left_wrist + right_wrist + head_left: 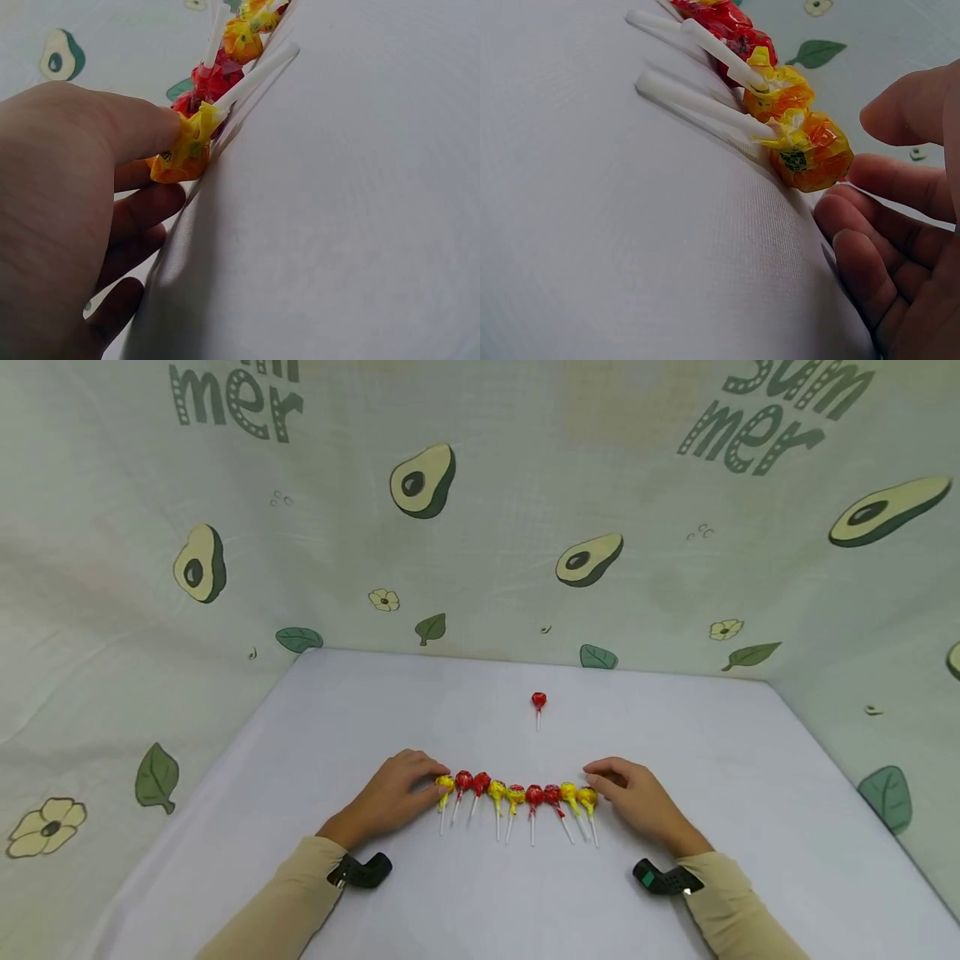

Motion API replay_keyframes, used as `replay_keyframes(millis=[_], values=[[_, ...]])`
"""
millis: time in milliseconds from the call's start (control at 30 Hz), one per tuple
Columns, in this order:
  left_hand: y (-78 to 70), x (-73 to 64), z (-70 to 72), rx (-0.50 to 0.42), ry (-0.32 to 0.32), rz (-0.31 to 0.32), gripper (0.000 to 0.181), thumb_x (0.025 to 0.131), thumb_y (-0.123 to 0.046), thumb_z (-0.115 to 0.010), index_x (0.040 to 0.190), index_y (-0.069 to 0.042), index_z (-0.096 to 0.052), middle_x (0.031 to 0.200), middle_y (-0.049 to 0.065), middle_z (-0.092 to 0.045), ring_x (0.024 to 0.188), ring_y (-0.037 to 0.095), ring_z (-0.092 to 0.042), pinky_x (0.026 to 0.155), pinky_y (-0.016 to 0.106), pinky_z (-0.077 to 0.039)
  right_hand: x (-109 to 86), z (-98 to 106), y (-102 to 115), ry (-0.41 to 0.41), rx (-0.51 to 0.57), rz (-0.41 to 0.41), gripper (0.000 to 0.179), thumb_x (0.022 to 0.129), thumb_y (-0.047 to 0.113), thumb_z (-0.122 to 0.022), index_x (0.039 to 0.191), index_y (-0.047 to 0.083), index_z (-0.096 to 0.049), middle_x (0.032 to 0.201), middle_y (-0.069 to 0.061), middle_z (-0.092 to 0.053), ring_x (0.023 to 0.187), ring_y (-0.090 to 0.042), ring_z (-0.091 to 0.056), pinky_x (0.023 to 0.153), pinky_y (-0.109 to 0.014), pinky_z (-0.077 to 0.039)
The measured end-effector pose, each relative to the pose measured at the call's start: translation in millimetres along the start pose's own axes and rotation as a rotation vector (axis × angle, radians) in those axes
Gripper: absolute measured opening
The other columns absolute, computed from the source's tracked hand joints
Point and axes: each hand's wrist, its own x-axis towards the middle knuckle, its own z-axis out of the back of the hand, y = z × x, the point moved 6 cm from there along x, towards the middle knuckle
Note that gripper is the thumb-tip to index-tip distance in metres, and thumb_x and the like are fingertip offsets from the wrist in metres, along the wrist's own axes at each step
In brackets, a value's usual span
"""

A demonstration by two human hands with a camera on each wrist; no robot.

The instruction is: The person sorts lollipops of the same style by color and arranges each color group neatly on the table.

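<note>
At the near side, a left beige sleeve and a right beige sleeve reach in over the white tabletop. A black left wrist device and a black right wrist device jut inward from the cuffs. Beyond them come two bare hands, one at each end of a row of nine wrapped lollipops.

The left hand pinches the leftmost yellow lollipop with its thumb and forefinger, the other fingers gently bent. The right hand is loosely spread, thumb well away from the fingers, and holds nothing; its fingertips are just beside the rightmost yellow lollipop (whether one grazes the wrapper, I cannot tell).

The row's left end lies slightly farther away than its right, and the white sticks point near, some aslant. Right of the pinched one come a left red pair, a mostly yellow pair, a right red pair, then another yellow lollipop close against the rightmost.

Well apart, on the far part of the tabletop, lies a lone red lollipop, its stick pointing near. Farthest of all hangs a pale cloth printed with avocado halves, leaves, flowers and green lettering.
</note>
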Motion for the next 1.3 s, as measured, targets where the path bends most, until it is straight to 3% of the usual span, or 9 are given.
replay_keyframes(millis=[233, 467, 633, 1067, 1300], values=[[3.1, -0.3, 0.7, -0.061, 0.017, 0.073, 0.024, 0.094, -0.032, -0.071, 0.116, -0.025, -0.072, 0.109, -0.017, -0.063, 0.111, 0.009, -0.054, 0.097, 0.039, -0.045, -1.6, 2, -2, 0.012, -0.023, 0.033, 0.027, 0.1, 0.032, -0.063, 0.118, 0.013, -0.07, 0.111, -0.001, -0.068, 0.089, -0.017, -0.061, 0.075, -0.031, -0.051], [8.8, -3.9, 2.0, -0.128, 0.015, 0.127, 0.021, 0.094, -0.031, -0.07, 0.114, -0.026, -0.071, 0.112, -0.014, -0.064, 0.112, 0.011, -0.056, 0.099, 0.042, -0.044, -2.4, -6, -11, 0.025, -0.003, 0.05, 0.026, 0.099, 0.035, -0.064, 0.118, 0.017, -0.07, 0.117, 0.002, -0.068, 0.107, -0.017, -0.061, 0.09, -0.035, -0.049], [14.4, -6.2, 4.3, -0.179, 0.012, 0.19, 0.02, 0.095, -0.033, -0.069, 0.114, -0.026, -0.071, 0.113, -0.012, -0.063, 0.115, 0.014, -0.056, 0.101, 0.044, -0.043, -2.4, -9, -7, 0.02, -0.008, 0.075, 0.026, 0.099, 0.035, -0.065, 0.118, 0.017, -0.07, 0.116, 0.003, -0.067, 0.107, -0.018, -0.061, 0.092, -0.04, -0.049], [8.7, -1.8, -1.8, -0.263, -0.015, 0.226, 0.021, 0.097, -0.031, -0.068, 0.116, -0.024, -0.069, 0.113, -0.009, -0.064, 0.12, 0.02, -0.056, 0.106, 0.05, -0.039, -4.4, 4, -6, -0.001, -0.06, 0.076, 0.025, 0.099, 0.032, -0.065, 0.118, 0.015, -0.07, 0.114, 0.002, -0.067, 0.1, -0.017, -0.059, 0.087, -0.039, -0.049], [14.0, -5.2, -0.2, -0.241, -0.011, 0.24, 0.023, 0.096, -0.035, -0.068, 0.118, -0.026, -0.069, 0.117, -0.009, -0.064, 0.123, 0.02, -0.054, 0.107, 0.051, -0.039, -5.2, -2, -8, -0.006, -0.038, 0.059, 0.024, 0.099, 0.032, -0.066, 0.116, 0.017, -0.071, 0.113, 0.004, -0.067, 0.1, -0.015, -0.06, 0.087, -0.037, -0.049]])
